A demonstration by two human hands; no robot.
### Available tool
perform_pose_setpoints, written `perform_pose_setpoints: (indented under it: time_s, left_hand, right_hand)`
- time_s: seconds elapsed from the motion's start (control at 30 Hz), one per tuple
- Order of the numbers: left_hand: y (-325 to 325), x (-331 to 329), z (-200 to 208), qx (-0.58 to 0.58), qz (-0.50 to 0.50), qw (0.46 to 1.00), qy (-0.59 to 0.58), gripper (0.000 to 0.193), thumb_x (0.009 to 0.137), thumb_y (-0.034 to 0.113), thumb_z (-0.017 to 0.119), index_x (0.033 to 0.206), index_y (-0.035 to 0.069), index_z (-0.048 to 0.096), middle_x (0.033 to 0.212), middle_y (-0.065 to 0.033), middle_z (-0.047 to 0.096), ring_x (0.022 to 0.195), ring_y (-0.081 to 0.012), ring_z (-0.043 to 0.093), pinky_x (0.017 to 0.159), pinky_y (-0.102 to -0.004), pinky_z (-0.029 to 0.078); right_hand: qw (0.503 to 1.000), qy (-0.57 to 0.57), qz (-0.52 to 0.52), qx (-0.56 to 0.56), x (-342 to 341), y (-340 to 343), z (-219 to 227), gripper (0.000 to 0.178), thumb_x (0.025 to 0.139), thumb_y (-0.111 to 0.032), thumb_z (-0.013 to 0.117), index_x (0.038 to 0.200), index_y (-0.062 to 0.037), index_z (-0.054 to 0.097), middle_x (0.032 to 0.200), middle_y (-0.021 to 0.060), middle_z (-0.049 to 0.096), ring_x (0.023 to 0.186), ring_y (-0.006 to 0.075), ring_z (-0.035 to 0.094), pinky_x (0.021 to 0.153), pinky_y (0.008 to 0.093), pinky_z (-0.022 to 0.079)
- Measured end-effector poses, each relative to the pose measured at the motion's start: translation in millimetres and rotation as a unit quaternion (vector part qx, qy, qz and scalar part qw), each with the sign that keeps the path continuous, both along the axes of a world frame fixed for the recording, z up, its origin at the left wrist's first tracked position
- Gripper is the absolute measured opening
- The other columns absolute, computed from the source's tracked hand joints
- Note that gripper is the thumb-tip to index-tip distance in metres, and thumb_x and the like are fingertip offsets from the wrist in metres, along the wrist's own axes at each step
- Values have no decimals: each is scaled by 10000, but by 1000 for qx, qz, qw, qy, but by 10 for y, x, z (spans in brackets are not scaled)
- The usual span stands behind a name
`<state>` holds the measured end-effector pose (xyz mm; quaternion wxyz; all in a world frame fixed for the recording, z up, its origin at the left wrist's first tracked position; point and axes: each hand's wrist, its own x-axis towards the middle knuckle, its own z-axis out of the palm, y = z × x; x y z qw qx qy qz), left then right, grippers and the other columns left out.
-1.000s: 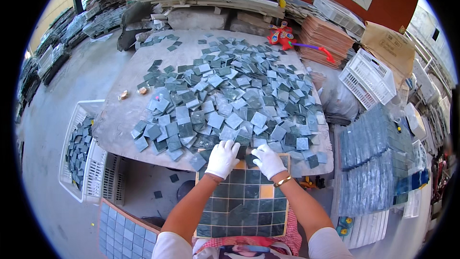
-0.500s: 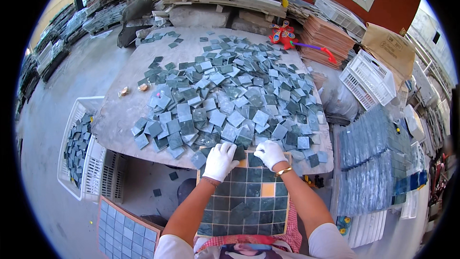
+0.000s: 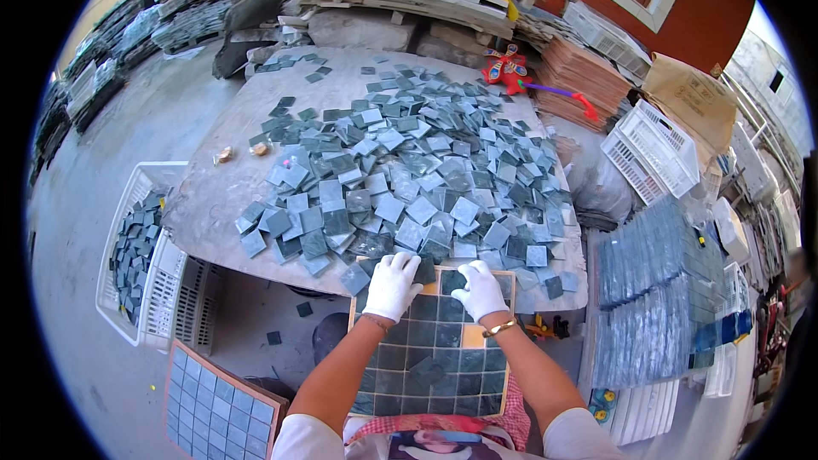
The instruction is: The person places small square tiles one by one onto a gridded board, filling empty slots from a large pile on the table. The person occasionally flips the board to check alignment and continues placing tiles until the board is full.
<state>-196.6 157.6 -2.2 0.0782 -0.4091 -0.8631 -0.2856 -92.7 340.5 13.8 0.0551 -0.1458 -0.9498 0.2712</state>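
Note:
A square tile grid in a thin wooden-edged tray (image 3: 400,382) lies in front of me, filled mostly with dark green stone tiles. One bare yellowish cell (image 3: 473,336) shows at its right side, and part of another shows at the top. My left hand (image 3: 392,288), in a white glove, is closed at the tray's far edge, with a dark square tile (image 3: 425,272) at its fingertips. My right hand (image 3: 481,291), gloved too, is over the upper right cells with its fingers bent inward; whatever is under the fingertips is hidden.
A large heap of loose stone tiles (image 3: 409,179) covers the table (image 3: 213,213) ahead. At left stand a white crate of tiles (image 3: 128,332) and another tiled panel (image 3: 217,405). Stacked wrapped tile sheets (image 3: 648,290) stand at right. A red toy (image 3: 507,72) lies at the far edge.
My right hand has moved slightly left and toward me over the upper cells. My left hand stays by the dark tile. The whole view has shifted a little.

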Motion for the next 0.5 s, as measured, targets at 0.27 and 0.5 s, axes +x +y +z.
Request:
perform_pose_setpoints:
  time_s: [0.27,0.5]
  left_hand:
    - [-39,-22,-31,3,-2,1000,1,542,668,205,743,1167,82,570,1105,-80,547,1031,-297,511,881,-400,439]
    - [51,-47,55,-12,-22,1000,-16,524,672,212,743,1152,97,567,1104,-78,543,1027,-296,517,865,-405,446]
  right_hand:
    - [987,-89,91,102,-275,195,206,466,753,-287,726,1117,-45,567,1142,213,553,977,372,593,823,448,484]
    - [998,54,22,24,-666,204,-36,323,798,-295,659,1056,-104,633,1006,160,647,937,349,618,802,412,495]
